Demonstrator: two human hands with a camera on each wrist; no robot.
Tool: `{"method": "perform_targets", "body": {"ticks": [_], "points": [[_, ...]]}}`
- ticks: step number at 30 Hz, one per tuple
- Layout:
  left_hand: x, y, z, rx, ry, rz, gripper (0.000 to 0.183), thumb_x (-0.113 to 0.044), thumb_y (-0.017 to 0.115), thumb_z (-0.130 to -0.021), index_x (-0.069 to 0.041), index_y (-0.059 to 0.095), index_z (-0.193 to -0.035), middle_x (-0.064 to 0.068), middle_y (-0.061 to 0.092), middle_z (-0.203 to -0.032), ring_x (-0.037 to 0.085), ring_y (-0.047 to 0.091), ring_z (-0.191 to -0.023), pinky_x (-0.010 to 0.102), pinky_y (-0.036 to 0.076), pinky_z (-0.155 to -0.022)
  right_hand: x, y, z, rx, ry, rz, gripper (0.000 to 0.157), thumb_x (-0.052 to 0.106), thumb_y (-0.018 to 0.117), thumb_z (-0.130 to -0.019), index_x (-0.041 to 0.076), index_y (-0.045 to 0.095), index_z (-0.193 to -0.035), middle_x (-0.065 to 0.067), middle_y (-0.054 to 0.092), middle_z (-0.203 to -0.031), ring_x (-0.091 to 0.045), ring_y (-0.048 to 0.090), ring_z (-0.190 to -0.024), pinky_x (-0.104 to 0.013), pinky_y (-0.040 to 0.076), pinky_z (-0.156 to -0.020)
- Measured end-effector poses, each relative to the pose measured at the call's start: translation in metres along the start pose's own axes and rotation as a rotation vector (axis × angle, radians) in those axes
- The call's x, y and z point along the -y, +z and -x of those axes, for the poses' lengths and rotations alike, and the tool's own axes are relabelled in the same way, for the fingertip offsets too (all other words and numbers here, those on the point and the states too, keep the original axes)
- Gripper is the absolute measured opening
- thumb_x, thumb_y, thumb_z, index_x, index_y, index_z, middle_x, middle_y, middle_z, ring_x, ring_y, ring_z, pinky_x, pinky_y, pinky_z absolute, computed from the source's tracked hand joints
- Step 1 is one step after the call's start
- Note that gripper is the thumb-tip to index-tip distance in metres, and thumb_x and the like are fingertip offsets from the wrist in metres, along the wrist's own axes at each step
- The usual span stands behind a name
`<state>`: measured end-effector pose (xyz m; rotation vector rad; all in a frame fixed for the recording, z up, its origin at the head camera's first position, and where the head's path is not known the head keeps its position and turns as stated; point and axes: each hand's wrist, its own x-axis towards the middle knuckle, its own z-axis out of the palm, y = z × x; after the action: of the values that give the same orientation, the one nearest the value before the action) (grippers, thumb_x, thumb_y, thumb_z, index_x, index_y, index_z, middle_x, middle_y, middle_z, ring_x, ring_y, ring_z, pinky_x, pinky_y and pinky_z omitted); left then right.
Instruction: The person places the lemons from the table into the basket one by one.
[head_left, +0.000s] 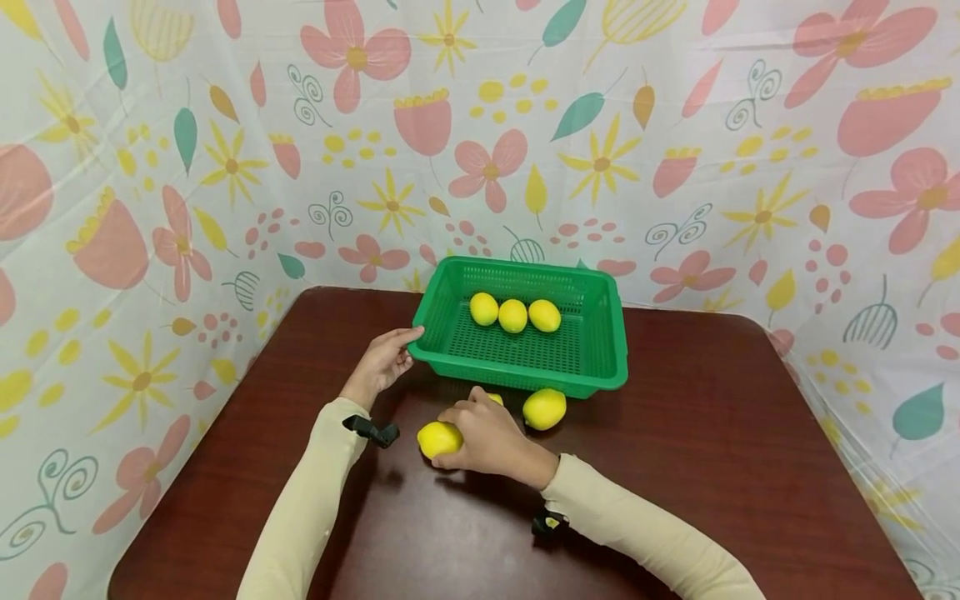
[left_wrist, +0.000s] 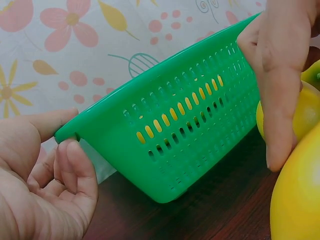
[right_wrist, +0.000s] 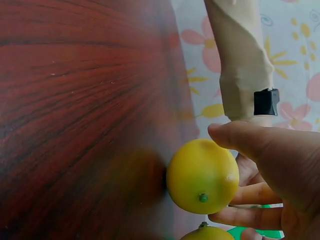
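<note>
My left hand [head_left: 382, 364] pinches the left front corner of a green plastic basket [head_left: 517, 371], thumb above the rim and fingers below it in the left wrist view. Three yellow lemons [head_left: 513, 317] sit in a row inside the basket. In front of it, my right hand [head_left: 487, 437] grips another lemon [right_wrist: 202, 176] between thumb and fingers, low over the table; whether it touches the wood I cannot tell. A further lemon [head_left: 544, 409] lies by the basket's front wall. One more lemon [head_left: 496, 399] is mostly hidden behind the right hand.
The dark red-brown wooden table [head_left: 697, 467] reaches back to a floral curtain [head_left: 487, 100], which also hangs along the left and right sides. The basket stands near the table's far edge. A black strap [head_left: 371, 430] is on the left wrist.
</note>
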<state>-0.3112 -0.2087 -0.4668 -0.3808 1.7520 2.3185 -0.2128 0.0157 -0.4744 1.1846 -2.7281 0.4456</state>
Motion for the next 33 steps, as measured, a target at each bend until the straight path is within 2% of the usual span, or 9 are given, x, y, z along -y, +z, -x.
{"method": "perform_targets", "body": {"ticks": [4,8,17,21,24,28,33], "points": [[0.0,0.0,0.0,0.006,0.007,0.004,0.012,-0.025,0.074,-0.097,-0.016,0.07,-0.09,-0.005,0.049,-0.07,0.007,0.044,-0.057,0.018,0.045,-0.058,-0.001,0.003,0.001,-0.023,-0.029,0.032,0.058,0.058,0.088,-0.072,0.014,0.078,-0.11,0.002,0.076,-0.094,-0.015,0.044,-0.078,-0.024,0.037,-0.063],[0.0,-0.001,0.0,0.004,0.002,-0.001,0.012,-0.025,0.074,-0.097,-0.016,0.07,-0.092,-0.004,0.05,-0.072,0.007,0.044,-0.058,0.018,0.045,-0.059,-0.002,0.007,0.0,-0.01,-0.04,0.055,0.06,0.057,0.087,-0.073,0.014,0.077,-0.113,0.004,0.077,-0.093,-0.014,0.047,-0.079,-0.028,0.035,-0.069],[0.001,-0.001,-0.003,-0.003,-0.003,-0.007,0.013,-0.025,0.074,-0.098,-0.014,0.069,-0.096,-0.004,0.049,-0.075,0.008,0.043,-0.058,0.018,0.045,-0.059,-0.004,0.011,0.003,-0.067,-0.067,0.054,0.058,0.056,0.088,-0.073,0.015,0.077,-0.113,0.005,0.077,-0.096,-0.015,0.05,-0.083,-0.027,0.036,-0.07],[0.002,0.0,-0.003,-0.008,0.0,-0.015,0.014,-0.026,0.074,-0.097,-0.014,0.069,-0.097,-0.004,0.051,-0.073,0.007,0.044,-0.058,0.018,0.045,-0.058,-0.004,0.007,0.007,-0.086,-0.063,0.01,0.057,0.054,0.088,-0.073,0.015,0.077,-0.113,0.005,0.077,-0.098,-0.016,0.052,-0.087,-0.027,0.041,-0.071],[0.001,0.0,-0.003,-0.012,-0.003,-0.018,0.013,-0.027,0.074,-0.097,-0.014,0.069,-0.096,-0.004,0.052,-0.072,0.007,0.044,-0.058,0.018,0.045,-0.058,-0.005,0.001,0.009,-0.073,-0.024,-0.042,0.057,0.053,0.089,-0.072,0.017,0.077,-0.114,0.007,0.077,-0.102,-0.016,0.05,-0.088,-0.025,0.043,-0.068],[0.0,0.0,-0.002,-0.013,-0.011,-0.018,0.013,-0.027,0.074,-0.097,-0.015,0.069,-0.095,-0.005,0.052,-0.072,0.008,0.044,-0.058,0.018,0.045,-0.058,-0.006,-0.01,0.012,-0.044,0.024,-0.1,0.058,0.053,0.089,-0.072,0.019,0.077,-0.116,0.008,0.076,-0.103,-0.014,0.047,-0.086,-0.023,0.044,-0.065],[0.0,0.0,-0.002,-0.017,-0.009,-0.015,0.014,-0.027,0.075,-0.096,-0.015,0.069,-0.094,-0.004,0.055,-0.072,0.008,0.045,-0.058,0.017,0.045,-0.058,-0.009,-0.028,0.015,-0.036,0.023,-0.121,0.059,0.051,0.09,-0.073,0.017,0.076,-0.118,0.008,0.075,-0.104,-0.012,0.048,-0.085,-0.024,0.042,-0.068]]}}
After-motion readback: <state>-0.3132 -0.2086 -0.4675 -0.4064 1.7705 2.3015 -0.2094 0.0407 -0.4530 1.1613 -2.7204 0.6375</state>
